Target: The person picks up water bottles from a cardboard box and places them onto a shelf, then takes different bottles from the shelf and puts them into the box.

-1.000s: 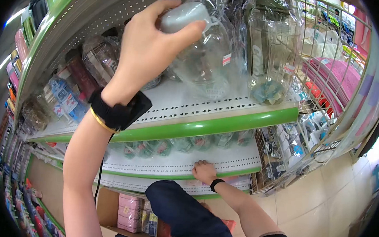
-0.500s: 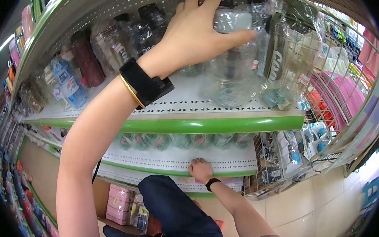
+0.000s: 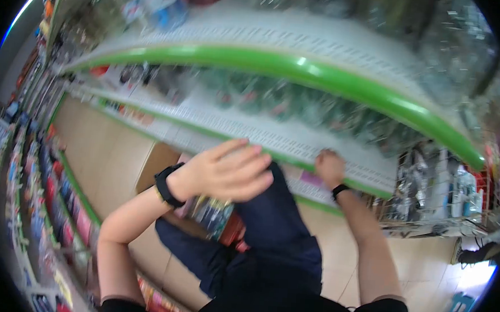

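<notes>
My left hand [image 3: 226, 172], with a black band on its wrist, hangs in the air over my lap, fingers stretched out and nothing in them. Below it are packaged goods [image 3: 209, 216] in an open cardboard box [image 3: 156, 164]. My right hand [image 3: 330, 168] rests at the front edge of the lower white shelf [image 3: 369, 169], its fingers curled around the edge; blur hides their exact hold. Behind it on that shelf stand several clear wrapped bottles [image 3: 282, 101]. Above, the upper shelf [image 3: 241, 27] with a green front edge carries blurred wrapped bottles.
A wire basket [image 3: 446, 219] with packaged goods stands at the right. Racks of packaged goods [image 3: 58, 201] line the left side. My knees in dark trousers [image 3: 280, 221] are close to the lower shelf. A blue stool [image 3: 459, 306] sits on the tiled floor at the far right.
My left hand has come down from the bottles on the upper shelf to above my lap, empty. The view has tilted downward. My right hand stays at the lower shelf's edge.
</notes>
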### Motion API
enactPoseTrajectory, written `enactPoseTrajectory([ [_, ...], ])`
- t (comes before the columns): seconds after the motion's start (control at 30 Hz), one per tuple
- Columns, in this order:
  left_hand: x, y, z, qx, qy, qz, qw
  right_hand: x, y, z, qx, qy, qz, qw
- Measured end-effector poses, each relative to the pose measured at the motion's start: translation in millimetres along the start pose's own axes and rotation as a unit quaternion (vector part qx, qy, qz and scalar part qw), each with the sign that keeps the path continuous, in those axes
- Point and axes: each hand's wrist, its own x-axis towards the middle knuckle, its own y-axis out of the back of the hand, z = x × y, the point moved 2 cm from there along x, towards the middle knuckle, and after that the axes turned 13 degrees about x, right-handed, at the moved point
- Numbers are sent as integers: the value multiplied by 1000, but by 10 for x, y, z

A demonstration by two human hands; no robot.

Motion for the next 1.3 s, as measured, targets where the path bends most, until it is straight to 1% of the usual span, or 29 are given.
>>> enactPoseTrajectory([
  [0.03,-410,-165,46,-43,76,-79,993,-190,-354,-32,-14,35,28,999],
  [0.07,-844,-323,105,-83,151,-158,972,12,27,-28,16,-9,-10,1000],
  [0.13,-1699,-560,212,-104,288,-245,920,47,12,-17,-19,41,30,999],
  [0.17,-2076,-707,350,-107,286,-254,918,55,7,9,-16,53,46,997],
  [0.2,-2453,-856,507,-67,338,-297,891,48,-9,12,-17,63,64,996],
  [0.23,-2734,-963,636,-28,386,-335,859,49,-32,-12,-16,54,62,996],
  [0.27,-2863,-1026,773,-37,384,-336,859,34,-26,-5,-27,59,60,996],
  [0.3,-2983,-1130,892,-58,397,-449,799,38,-4,4,-42,65,60,995],
  [0.33,-3127,-1269,1026,-77,403,-552,726,41,16,1,-51,61,59,995],
  [0.37,-3228,-1429,1146,-85,402,-549,728,42,12,-11,-65,43,39,996],
  [0.43,-3520,-1831,1389,-137,473,-638,592,64,16,-19,-86,21,23,996],
  [0.47,-3532,-1973,1465,-143,470,-636,595,64,15,-15,-78,29,28,996],
  [0.53,-3594,-2248,1665,-201,565,-618,508,54,6,-9,-76,32,33,996],
  [0.6,-3553,-2425,1873,-205,584,-582,527,57,2,3,-79,29,22,996],
  [0.67,-3680,-2627,2118,-243,641,-513,516,63,13,8,-76,35,21,996],
  [0.7,-3612,-2631,2133,-246,641,-513,515,68,10,7,-66,45,20,997],
  [0.73,-3535,-2586,2134,-216,639,-527,517,69,11,2,-67,44,18,997],
  [0.77,-3469,-2538,2107,-185,636,-540,520,73,21,-7,-71,36,13,997],
  [0.8,-3481,-2536,2111,-186,634,-541,521,75,20,-16,-74,27,9,997],
  [0.87,-3515,-2526,2071,-184,677,-525,481,69,23,-35,-66,30,15,997],
  [0.9,-3504,-2500,2014,-200,687,-507,480,73,43,-44,-58,36,19,997],
  [0.93,-3487,-2469,1978,-196,689,-527,457,71,51,-43,-60,35,24,997],
  [1.0,-3445,-2361,1965,-188,701,-515,455,68,35,-23,-50,48,24,997],
  [1.03,-3531,-2336,2023,-167,701,-497,483,66,33,-15,-50,48,27,997],
  [1.17,-3825,-2127,2119,-128,718,-481,487,58,28,-25,-47,45,26,998],
  [1.2,-3876,-2047,2059,-149,729,-470,475,58,37,-27,-45,40,25,998],
  [1.3,-3874,-1687,1789,-153,735,-387,535,51,54,-49,-48,41,20,998],
])
